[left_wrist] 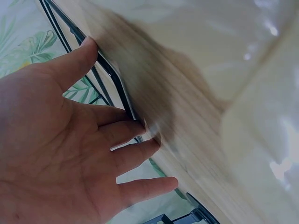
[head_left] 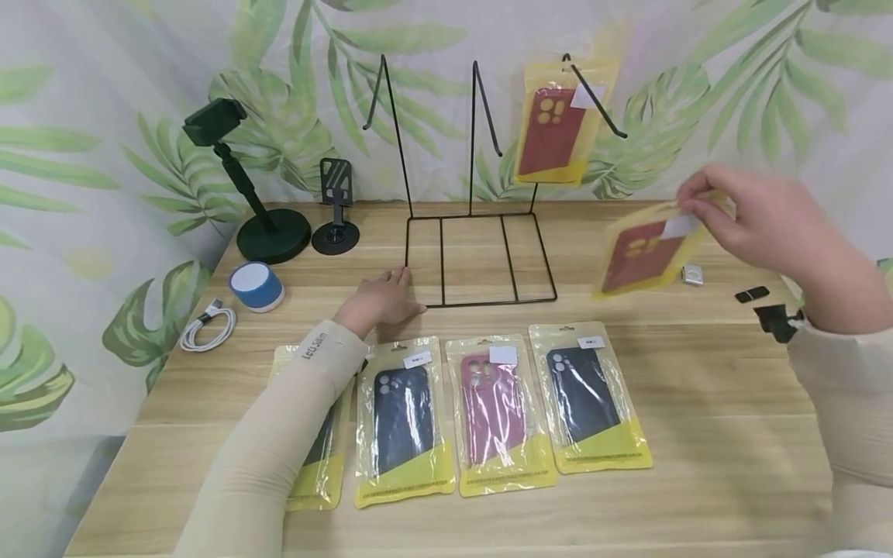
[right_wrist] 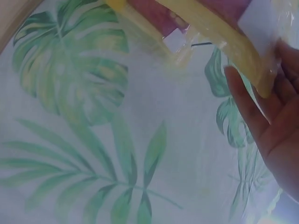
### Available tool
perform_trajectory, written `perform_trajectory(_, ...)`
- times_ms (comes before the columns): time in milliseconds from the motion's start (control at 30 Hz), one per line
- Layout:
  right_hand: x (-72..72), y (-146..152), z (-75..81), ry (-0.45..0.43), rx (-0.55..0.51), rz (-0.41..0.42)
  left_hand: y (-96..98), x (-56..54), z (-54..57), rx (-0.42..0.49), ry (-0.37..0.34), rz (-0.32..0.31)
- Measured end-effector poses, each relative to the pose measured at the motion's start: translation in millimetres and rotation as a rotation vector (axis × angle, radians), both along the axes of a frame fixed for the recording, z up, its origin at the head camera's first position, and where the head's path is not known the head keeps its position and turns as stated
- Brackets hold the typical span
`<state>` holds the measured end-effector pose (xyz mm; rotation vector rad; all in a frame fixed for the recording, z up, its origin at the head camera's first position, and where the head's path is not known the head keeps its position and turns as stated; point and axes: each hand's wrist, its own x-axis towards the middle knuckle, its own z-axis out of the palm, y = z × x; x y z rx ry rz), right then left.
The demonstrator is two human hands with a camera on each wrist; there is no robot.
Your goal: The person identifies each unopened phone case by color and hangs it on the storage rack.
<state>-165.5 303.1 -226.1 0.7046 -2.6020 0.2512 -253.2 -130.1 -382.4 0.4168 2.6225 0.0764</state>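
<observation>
My right hand (head_left: 749, 221) pinches the top edge of a yellow-edged clear pouch holding a red phone case (head_left: 638, 256), raised above the table's right side. The right wrist view shows the pouch (right_wrist: 243, 51) between thumb and fingers. With extended fingers, my left hand (head_left: 386, 298) touches the front left corner of a black wire display rack (head_left: 488, 303); thumb and fingertips meet the wire in the left wrist view. A similar pouch with a red case (head_left: 554, 132) hangs from the rack's right hook (head_left: 596, 101). The middle hook (head_left: 488, 116) and left hook (head_left: 374, 97) are bare.
In front lie pouches with a dark case (head_left: 403, 418), a pink case (head_left: 494, 411) and another dark case (head_left: 584, 391); my left sleeve partly covers a fourth pouch (head_left: 324, 473). Two black stands (head_left: 274, 235) (head_left: 336, 236), a blue-white cylinder (head_left: 256, 287) and a coiled cable (head_left: 209, 325) sit left.
</observation>
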Motion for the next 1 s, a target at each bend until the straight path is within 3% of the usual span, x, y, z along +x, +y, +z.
perform_trajectory(200,-21.5,-22.8,10.4,0.129,-0.066,0.02,-1.0,1.4,-0.5,0.019,0.003,-0.001)
perform_trajectory(500,-39.5,-43.2,19.4,0.211,-0.177,-0.021,-1.4,4.5,3.5,0.004,0.009,-0.009)
perform_trajectory(700,-50.1,-47.6,23.1,0.133,-0.153,-0.084,-1.6,4.3,2.5,-0.009,0.019,-0.015)
perform_trajectory(1000,-79.0,-51.1,21.6,0.0,-0.151,-0.149,-1.5,4.5,0.1,-0.002,0.023,-0.008)
